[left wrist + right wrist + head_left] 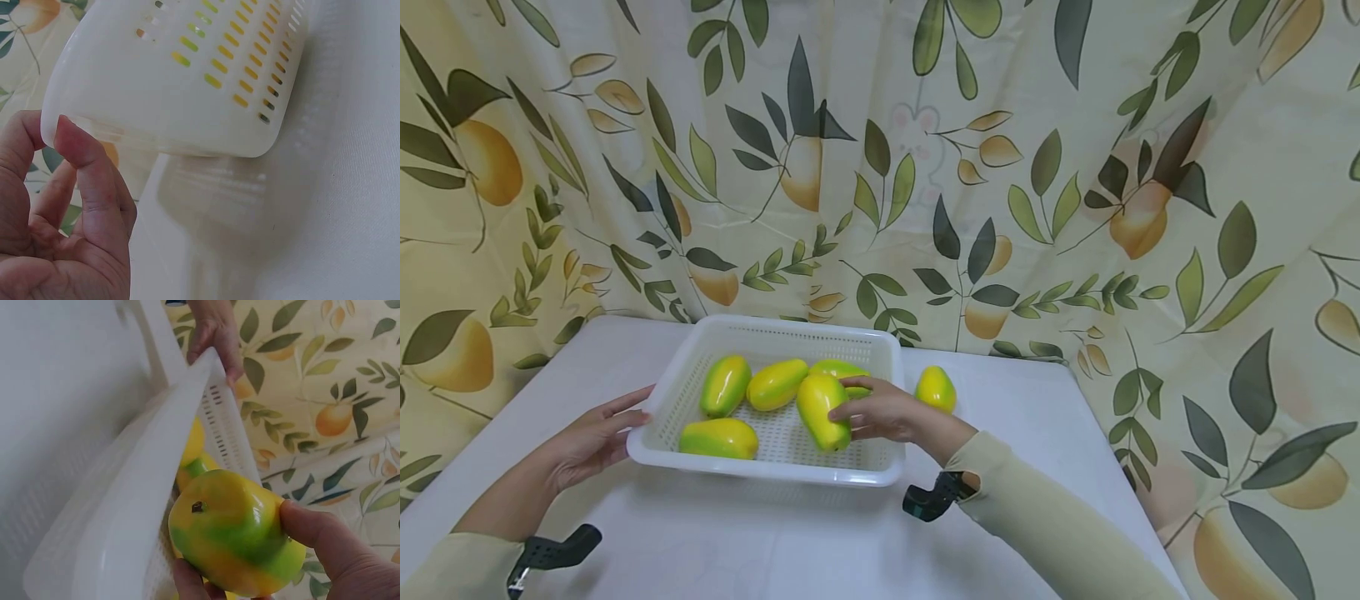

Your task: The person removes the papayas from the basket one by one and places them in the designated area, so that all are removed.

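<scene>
A white plastic basket (767, 475) with slotted walls holds several yellow-green mangoes, among them a mango (725, 386) near its left wall and another mango (718, 438) at the front. My left hand (593, 442) pinches the basket's left rim between thumb and fingers, seen closely in the left wrist view (81, 206). At the basket's right side, my right hand (880, 410) grips a mango (822, 408) above the basket floor. In the right wrist view this mango (231, 531) sits between thumb and fingers, its dark stem spot facing the camera.
One more mango (936, 388) lies on the table to the right of the basket, behind my right forearm. The basket stands on a white-covered table (760, 542). A curtain (880, 167) printed with leaves and fruit hangs behind the table.
</scene>
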Motion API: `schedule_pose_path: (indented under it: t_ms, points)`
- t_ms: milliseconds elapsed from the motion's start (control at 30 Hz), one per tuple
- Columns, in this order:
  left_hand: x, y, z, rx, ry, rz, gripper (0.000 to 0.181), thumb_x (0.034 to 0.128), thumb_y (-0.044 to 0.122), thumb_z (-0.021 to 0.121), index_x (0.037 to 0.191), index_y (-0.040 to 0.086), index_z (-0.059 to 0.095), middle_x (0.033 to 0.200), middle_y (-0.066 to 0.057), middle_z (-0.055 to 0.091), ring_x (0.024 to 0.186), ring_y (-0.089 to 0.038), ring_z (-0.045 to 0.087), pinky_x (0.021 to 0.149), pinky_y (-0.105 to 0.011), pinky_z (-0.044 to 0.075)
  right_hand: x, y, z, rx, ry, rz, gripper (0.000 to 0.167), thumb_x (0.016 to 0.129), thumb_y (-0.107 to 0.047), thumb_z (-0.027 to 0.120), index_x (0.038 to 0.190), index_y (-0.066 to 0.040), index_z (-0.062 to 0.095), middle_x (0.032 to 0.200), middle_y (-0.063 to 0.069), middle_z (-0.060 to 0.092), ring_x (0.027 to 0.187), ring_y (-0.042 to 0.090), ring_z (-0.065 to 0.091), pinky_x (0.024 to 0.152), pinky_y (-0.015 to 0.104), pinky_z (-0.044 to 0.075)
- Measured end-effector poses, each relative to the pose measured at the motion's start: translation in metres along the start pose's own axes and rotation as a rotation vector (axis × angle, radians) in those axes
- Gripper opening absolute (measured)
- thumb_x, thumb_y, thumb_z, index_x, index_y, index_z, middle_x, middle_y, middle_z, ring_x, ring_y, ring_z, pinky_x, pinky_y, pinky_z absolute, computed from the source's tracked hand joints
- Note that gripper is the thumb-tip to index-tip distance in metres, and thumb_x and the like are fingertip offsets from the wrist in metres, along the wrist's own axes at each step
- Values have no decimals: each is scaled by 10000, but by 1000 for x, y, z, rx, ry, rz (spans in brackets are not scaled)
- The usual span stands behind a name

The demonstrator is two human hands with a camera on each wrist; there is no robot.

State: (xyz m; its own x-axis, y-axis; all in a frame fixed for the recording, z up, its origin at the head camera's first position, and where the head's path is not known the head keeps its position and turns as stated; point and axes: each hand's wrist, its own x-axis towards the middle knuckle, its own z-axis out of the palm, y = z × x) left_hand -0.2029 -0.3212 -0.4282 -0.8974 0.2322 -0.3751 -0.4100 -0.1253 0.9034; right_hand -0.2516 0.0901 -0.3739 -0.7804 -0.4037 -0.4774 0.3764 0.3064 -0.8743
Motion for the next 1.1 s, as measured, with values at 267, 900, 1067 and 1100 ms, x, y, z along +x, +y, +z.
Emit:
schedule_pose_path:
  t_ms: [267,900,1067,1100]
  points:
    - [-1,0,-1,-7,-7,-3,388,973,139,607,1060,513,661,1072,92,672,989,-215,706,912,-419,565,-6,-7,-13,43,10,17,757,850,-65,718,1506,-102,343,1375,226,481,1117,377,634,919,468,572]
    - [0,0,-2,1,-16,3,386,980,143,598,1088,509,656,1083,84,677,999,-232,708,911,-429,563,-14,-21,-42,79,29,50,725,909,-127,665,1525,-85,285,1402,229,472,1202,378,593,961,487,541]
    - [0,-1,-2,2,-17,6,387,979,146,599,1089,513,656,1083,88,675,1000,-231,708,912,-427,563,-17,-24,-50,105,45,50,713,927,-127,650,1531,-88,273,1426,224,444,1244,398,557,980,491,527]
    - [0,-1,-2,2,-16,5,388,980,148,599,1087,517,655,1083,91,675,999,-229,707,912,-425,563,-17,-24,-52,109,46,50,710,931,-125,645,1532,-89,269,1429,222,440,1252,401,550,973,483,534]
